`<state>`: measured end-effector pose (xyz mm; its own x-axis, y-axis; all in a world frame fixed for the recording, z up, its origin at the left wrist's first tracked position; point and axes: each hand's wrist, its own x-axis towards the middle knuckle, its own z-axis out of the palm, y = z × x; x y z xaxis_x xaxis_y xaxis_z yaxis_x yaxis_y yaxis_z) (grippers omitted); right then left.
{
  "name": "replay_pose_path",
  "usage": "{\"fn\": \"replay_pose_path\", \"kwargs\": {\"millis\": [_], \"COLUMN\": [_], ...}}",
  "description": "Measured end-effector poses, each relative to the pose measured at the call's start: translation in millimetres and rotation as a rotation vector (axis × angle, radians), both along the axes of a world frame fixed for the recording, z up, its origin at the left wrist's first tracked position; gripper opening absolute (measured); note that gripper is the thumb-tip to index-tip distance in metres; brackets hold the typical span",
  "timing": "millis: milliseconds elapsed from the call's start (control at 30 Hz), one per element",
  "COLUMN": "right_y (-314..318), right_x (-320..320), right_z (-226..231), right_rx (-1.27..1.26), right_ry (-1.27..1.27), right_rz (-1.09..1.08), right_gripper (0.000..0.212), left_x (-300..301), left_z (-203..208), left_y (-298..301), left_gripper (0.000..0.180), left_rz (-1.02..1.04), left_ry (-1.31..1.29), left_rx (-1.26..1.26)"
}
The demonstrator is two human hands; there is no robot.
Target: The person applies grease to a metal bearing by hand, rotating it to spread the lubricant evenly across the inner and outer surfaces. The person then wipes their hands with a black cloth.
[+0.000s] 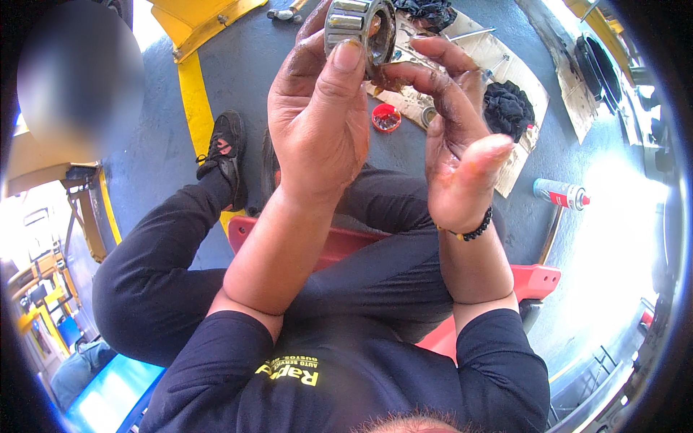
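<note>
At the view's top edge, the left hand (317,119) clamps a roller bearing (347,26), probably heavy, rigid and greasily slippery, best held around its outside, while the right hand (459,123), fingers parted, seemingly touches its rim.

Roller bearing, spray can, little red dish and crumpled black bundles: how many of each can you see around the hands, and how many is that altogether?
Roller bearing, held in the left hand: 1
Spray can, lying on its side: 1
Little red dish: 1
Crumpled black bundles, one partly cut off by the top edge: 2
Total: 5
</note>
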<state>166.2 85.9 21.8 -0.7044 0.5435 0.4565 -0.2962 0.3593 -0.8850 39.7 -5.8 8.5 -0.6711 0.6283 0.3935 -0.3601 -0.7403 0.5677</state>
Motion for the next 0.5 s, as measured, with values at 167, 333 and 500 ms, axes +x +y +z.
{"fn": "replay_pose_path", "kwargs": {"millis": [167, 333, 500], "right_y": [20.4, 62.4, 62.5], "right_x": [5.5, 9.1, 8.9], "right_z": [-12.5, -34.2, -29.1], "right_rx": [-0.779, -0.494, 0.071], "right_ry": [0.468, 0.475, 0.262], "right_rz": [0.56, 0.369, -0.007], "right_gripper": [0.112, 0.113, 0.077], "left_x": [4.8, 11.8, 10.8], "left_z": [0.5, 7.1, 36.1], "left_y": [8.2, 5.6, -2.3], "left_gripper": [0.028, 0.036, 0.036], "left_rz": [0.111, -0.041, -0.284], "left_ry": [-0.05, -0.209, -0.279], "left_rx": [-0.07, -0.194, -0.393]}}
